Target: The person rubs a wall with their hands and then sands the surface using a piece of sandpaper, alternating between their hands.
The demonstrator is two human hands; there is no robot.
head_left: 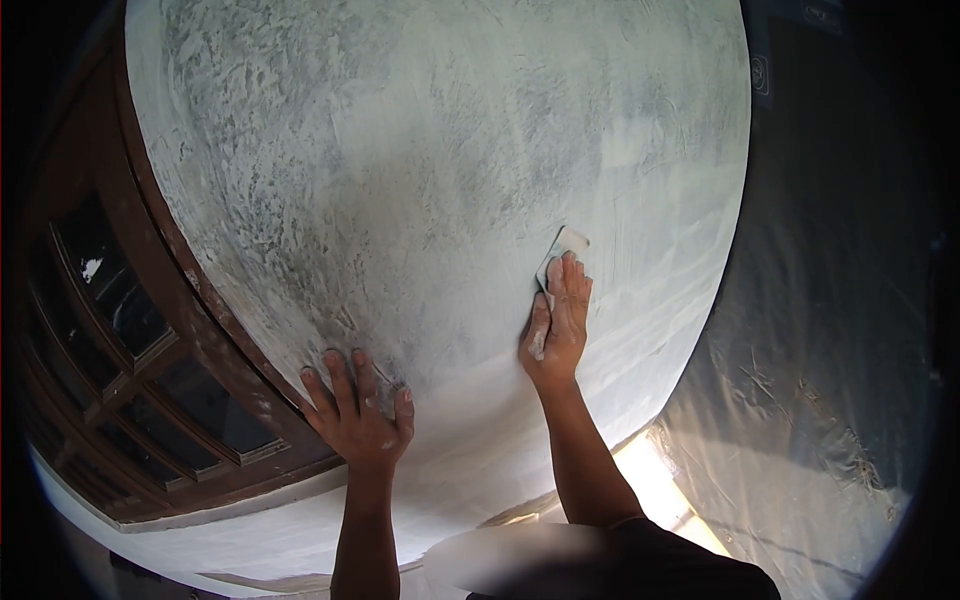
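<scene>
My right hand is pressed to the plastered wall, holding a flat, pale rectangular piece of sandpaper against it. The far end of the sandpaper shows beyond my fingertips; the rest is hidden under the hand. White dust coats the thumb and fingers. Lower and to the left, my left hand rests on the wall with its fingers spread and nothing in it, close to the brown window frame. The wall is patchy grey and rough at upper left, paler and smoother toward the right.
At left is a brown wooden window with dark glass panes, its frame marked with white smears. Dark plastic sheeting hangs along the right side. Bright light falls through a gap at the wall's lower right edge.
</scene>
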